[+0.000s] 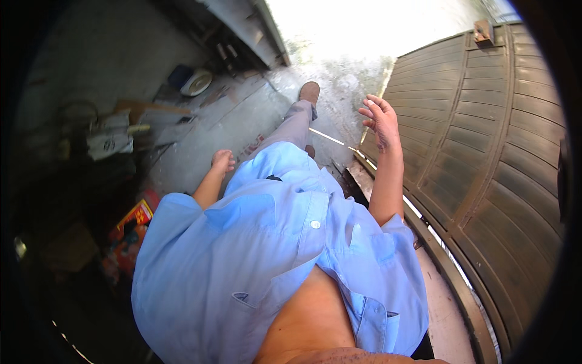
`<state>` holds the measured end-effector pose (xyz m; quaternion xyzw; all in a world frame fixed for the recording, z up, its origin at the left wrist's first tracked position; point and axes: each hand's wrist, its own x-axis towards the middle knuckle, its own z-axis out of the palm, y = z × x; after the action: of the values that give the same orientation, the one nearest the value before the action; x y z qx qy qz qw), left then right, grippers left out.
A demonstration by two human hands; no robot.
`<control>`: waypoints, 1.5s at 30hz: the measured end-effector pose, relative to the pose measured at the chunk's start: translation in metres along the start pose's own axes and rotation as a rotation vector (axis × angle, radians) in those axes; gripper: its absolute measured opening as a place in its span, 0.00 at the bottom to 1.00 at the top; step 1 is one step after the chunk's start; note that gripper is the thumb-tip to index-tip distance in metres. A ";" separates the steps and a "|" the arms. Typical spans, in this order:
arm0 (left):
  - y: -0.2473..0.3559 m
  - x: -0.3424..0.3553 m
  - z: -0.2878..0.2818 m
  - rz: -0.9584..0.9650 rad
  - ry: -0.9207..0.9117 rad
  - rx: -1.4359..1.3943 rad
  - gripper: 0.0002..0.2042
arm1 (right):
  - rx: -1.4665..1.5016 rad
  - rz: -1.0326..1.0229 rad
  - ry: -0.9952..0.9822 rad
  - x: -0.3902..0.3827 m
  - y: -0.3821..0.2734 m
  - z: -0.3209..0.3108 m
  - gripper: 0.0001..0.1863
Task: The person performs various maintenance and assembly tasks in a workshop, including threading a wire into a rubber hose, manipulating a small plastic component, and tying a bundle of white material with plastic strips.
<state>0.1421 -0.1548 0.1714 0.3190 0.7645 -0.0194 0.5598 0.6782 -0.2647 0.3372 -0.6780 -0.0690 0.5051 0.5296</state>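
My right hand (381, 121) is raised in front of the brown metal gate (445, 100), apart from it. Its fingers are loosely bent and spread, with nothing between them. Lower on the other side, my left hand (223, 161) hangs beside my blue shirt (260, 242). Its fingers are half curled and no object shows in them. One brown shoe (309, 92) is stretched forward on the concrete floor (218, 124); the other is mostly hidden behind the shirt.
Ahead lies a brightly lit opening (345, 30). A gate rail (448, 267) runs along the right. At the left, in shade, are a round white-rimmed container (196, 82), a pile of boards and papers (115, 136), and a red and yellow package (138, 215).
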 end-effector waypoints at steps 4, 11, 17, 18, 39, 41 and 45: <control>0.157 0.017 0.075 0.148 -0.124 0.075 0.14 | 0.155 -0.021 0.125 0.049 -0.053 -0.033 0.19; 0.423 -0.008 0.246 0.530 -0.456 0.235 0.14 | 0.318 -0.112 0.286 0.075 -0.167 -0.079 0.17; 0.596 -0.105 0.406 0.705 -0.754 0.312 0.16 | 0.460 -0.165 0.430 0.102 -0.217 -0.128 0.20; 0.617 -0.120 0.433 0.738 -0.807 0.346 0.17 | 0.489 -0.178 0.447 0.112 -0.223 -0.136 0.21; 0.850 -0.198 0.810 1.196 -1.442 1.015 0.13 | 0.767 0.069 0.477 0.309 -0.322 -0.221 0.43; 0.867 -0.214 0.831 1.132 -1.502 1.152 0.13 | 0.900 0.037 0.522 0.318 -0.321 -0.217 0.42; 0.865 -0.225 0.896 1.080 -1.836 1.058 0.20 | 1.111 -0.075 0.821 0.354 -0.329 -0.209 0.35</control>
<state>1.3769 0.0819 0.3162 0.6582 -0.2589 -0.3156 0.6326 1.1524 -0.0361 0.3649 -0.4395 0.3827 0.1494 0.7988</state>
